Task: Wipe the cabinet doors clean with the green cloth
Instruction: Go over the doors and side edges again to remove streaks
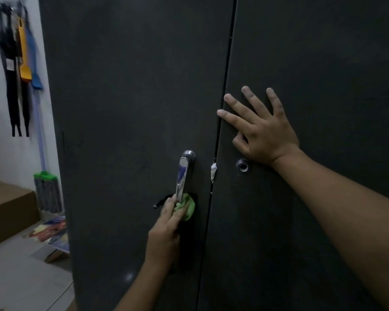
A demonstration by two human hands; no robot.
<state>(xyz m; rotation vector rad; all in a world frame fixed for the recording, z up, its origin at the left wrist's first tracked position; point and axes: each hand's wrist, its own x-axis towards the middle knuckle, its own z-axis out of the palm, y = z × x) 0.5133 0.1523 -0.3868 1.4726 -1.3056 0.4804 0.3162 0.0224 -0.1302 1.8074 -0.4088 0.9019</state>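
I see the cloth (188, 209) bunched in the left hand (164, 234), fingers curled round it, at the lower tip of the one handle (182, 176) on the left door (133, 86). The right hand (263, 131) lies flat, fingers spread, gripping nothing, on the right door (323, 52) just above a single round lock (243, 166). The two dark matt doors meet at a narrow gap with a white scrap (213, 172) in it. Further left I see a white wall (0, 153) with hanging straps (16, 63), one mop (47, 191), a brown box (9, 203) and a pale floor (20, 277).
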